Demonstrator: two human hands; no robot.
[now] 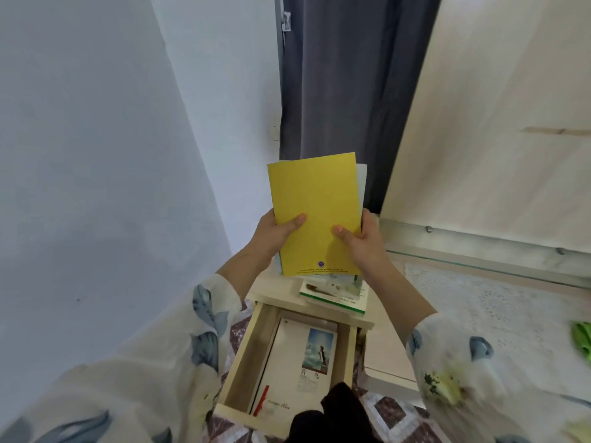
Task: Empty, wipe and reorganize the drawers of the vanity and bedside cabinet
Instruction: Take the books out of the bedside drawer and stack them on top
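While my left hand (271,235) and right hand (364,241) pinch the yellow booklet (315,206) by its lower sides, it stands upright above the open drawer (246,356). It looks thin, light, probably floppy and slick; I'd support both sides.

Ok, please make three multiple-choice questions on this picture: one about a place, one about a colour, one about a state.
1. Where lies the white book with the picture? A) in the open drawer B) on the cabinet top C) on the floor
2. What colour is the held booklet? A) red B) yellow C) black
3. How is the booklet held? A) by one hand B) by both hands C) by none
Answers: 1 A, the drawer walls surround it; 2 B, its cover is yellow; 3 B, left hand and right hand each grip a side.
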